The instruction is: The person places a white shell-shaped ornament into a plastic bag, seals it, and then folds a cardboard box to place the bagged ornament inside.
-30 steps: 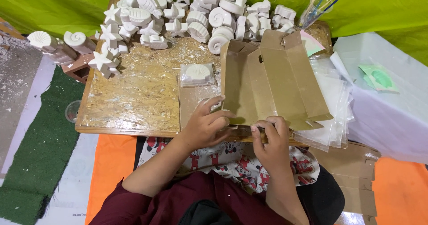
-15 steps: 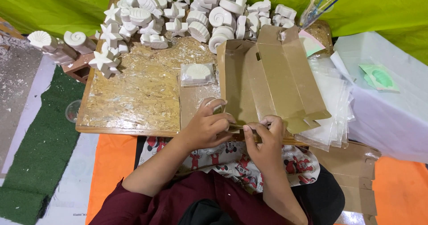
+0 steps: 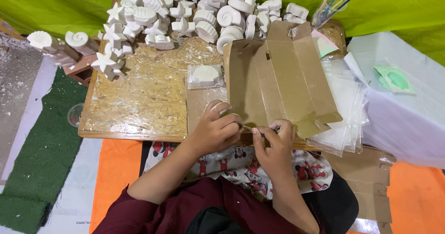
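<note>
Flat brown carton point(image 3: 278, 81), bagged shell point(image 3: 205, 75) beside

The cardboard box blank point(image 3: 278, 81) is plain brown and unfolded, lying flat and open on the counter point(image 3: 139, 99) with its inner side up. Long creases run along it, dividing it into panels, and short flaps stick out at the far end and at the near right corner. It lies at a slight slant, its near edge at the counter's front edge under the left hand point(image 3: 215, 132) and the right hand point(image 3: 274, 143).
</note>
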